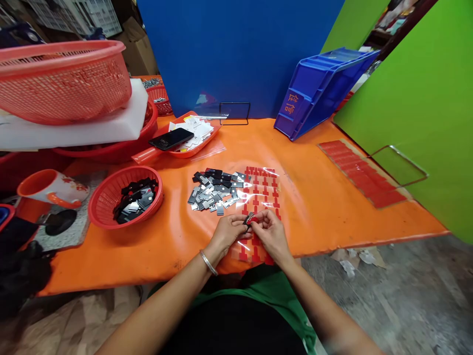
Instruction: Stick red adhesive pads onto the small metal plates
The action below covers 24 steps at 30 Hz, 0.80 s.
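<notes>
Left hand (226, 232) and right hand (272, 233) pinch one dark piece (247, 224).
Fingertips are closed on it, red showing by the right thumb. Below, a red-marked sheet (265, 192) lies on the counter (306, 207); just beyond, leftward, a pile (212, 190); farther back, a blue bin (308, 93).

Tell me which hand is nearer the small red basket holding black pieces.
Left. The left hand is to the right of the red basket, apart from it; the right hand is farther right, beyond the left.
</notes>
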Motion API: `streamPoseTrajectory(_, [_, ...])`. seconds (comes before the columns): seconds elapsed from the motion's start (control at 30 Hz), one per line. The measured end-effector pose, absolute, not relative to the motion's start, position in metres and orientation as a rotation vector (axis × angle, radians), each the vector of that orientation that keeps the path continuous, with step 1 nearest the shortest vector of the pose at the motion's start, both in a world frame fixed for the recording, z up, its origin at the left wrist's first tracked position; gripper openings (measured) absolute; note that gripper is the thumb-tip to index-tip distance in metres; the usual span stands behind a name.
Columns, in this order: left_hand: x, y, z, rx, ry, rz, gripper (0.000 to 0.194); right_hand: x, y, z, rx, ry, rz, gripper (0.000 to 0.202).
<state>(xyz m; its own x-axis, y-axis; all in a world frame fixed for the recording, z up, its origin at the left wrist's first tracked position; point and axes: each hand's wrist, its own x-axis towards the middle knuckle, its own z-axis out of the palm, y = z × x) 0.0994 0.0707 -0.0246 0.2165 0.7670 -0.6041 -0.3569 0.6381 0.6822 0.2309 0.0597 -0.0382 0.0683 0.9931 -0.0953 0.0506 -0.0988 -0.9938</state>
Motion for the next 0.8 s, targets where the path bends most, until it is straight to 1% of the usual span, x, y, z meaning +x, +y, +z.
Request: streamPoseTrajectory(0.8, [0.0991, 0.0703, -0.0283, 0.501, 1.085, 0.828, 0.019, 0.2299, 0.0597, -0.0416, -1.428, -1.218, 1.130, 0.016])
